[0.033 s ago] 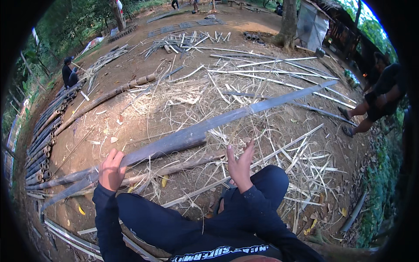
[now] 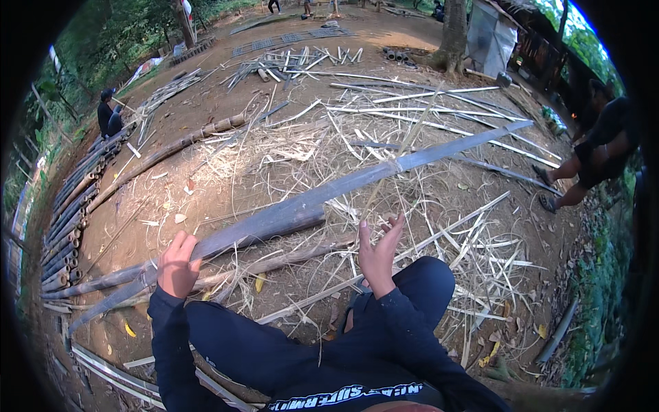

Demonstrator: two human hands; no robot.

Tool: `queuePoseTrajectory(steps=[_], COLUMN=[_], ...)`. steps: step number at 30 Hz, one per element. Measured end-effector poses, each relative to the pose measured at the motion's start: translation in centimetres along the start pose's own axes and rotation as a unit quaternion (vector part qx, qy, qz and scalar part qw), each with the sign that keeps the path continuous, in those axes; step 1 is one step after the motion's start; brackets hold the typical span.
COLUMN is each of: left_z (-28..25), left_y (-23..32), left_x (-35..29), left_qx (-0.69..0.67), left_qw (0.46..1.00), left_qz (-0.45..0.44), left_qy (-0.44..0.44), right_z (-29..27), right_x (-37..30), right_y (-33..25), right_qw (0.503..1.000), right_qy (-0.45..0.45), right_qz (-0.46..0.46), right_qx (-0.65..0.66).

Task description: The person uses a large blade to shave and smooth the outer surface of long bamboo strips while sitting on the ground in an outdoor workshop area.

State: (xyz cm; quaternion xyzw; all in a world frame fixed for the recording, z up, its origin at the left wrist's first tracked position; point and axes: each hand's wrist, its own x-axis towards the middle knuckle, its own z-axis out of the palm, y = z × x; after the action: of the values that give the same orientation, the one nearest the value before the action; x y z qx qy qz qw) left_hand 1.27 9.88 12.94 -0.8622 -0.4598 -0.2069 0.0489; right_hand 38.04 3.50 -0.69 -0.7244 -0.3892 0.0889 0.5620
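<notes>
A long, dark split bamboo strip (image 2: 268, 220) runs diagonally from the lower left to the upper right in front of me. My left hand (image 2: 178, 266) is wrapped over its near-left part, fingers curled on the far side. My right hand (image 2: 379, 255) is raised above my right knee, thumb and fingers apart. Just beyond its fingertips, a thin pale sliver (image 2: 405, 150) crosses the bamboo strip; I cannot tell whether it touches the hand. A thinner bamboo pole (image 2: 274, 264) lies on the ground nearer to me.
Pale shavings (image 2: 480, 271) litter the ground at right. Bamboo poles (image 2: 65, 237) are lined up at the far left, with a seated person (image 2: 108, 117) beyond. Split lengths (image 2: 439, 123) lie farther off. Another person (image 2: 604, 147) bends at the right, near a tree trunk (image 2: 453, 41).
My right hand has shifted very slightly to the right. The thin sliver across the bamboo strip shows more plainly. My left hand stays on the strip.
</notes>
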Motion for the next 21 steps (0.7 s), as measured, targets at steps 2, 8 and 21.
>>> queuePoseTrajectory(steps=[2, 8, 21], left_z=[0.0, -0.2, 0.0], left_y=[0.6, 1.2, 0.2], left_x=[0.2, -0.3, -0.9], left_qx=[-0.015, -0.072, -0.108], left_qw=[1.000, 0.996, 0.990], left_qz=[0.005, 0.024, -0.013], left_qy=[0.005, 0.041, 0.087], right_z=[1.0, 5.1, 13.5], right_x=[1.2, 5.6, 0.9], right_y=[-0.4, -0.8, 8.3], right_qw=[0.996, 0.994, 0.937], right_qy=[-0.007, 0.059, -0.274], right_qz=[0.065, -0.061, 0.187], right_qx=[0.064, 0.062, -0.111])
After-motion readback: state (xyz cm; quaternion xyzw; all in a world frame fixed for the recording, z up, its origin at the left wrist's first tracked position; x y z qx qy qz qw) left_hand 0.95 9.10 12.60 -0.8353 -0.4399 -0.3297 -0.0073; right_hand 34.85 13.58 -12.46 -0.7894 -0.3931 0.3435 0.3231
